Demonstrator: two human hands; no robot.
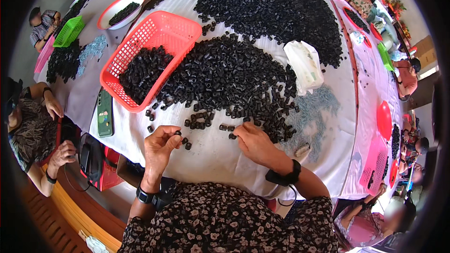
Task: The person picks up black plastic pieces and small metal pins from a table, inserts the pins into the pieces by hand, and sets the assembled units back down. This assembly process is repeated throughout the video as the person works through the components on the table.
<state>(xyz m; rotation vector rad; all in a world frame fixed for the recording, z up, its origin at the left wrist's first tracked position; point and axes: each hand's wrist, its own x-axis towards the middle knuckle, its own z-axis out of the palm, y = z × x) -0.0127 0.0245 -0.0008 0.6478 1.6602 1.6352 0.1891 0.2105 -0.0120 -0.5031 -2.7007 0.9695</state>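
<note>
My left hand point(161, 149) is closed, pinching a small black plastic piece point(177, 132) between thumb and fingertips. A couple of similar loose pieces point(188, 145) lie just beside its thumb. My right hand point(257, 143) is bent down to the white cloth with its fingers drawn together; whatever is between them is hidden. Black pieces point(223, 127) lie by its fingertips. Beyond both hands spreads a large heap of short, hollow-looking black pieces point(225, 72). At its left stands a tilted red plastic basket point(183, 26), partly filled with dark pieces.
A white-and-green packet point(303, 65) lies right of the heap, near scattered pale-blue slivers point(316, 112). A green phone point(105, 112) rests by the basket. A second black heap point(267, 4) lies farther back. Other people sit around, one person point(33, 136) close at left.
</note>
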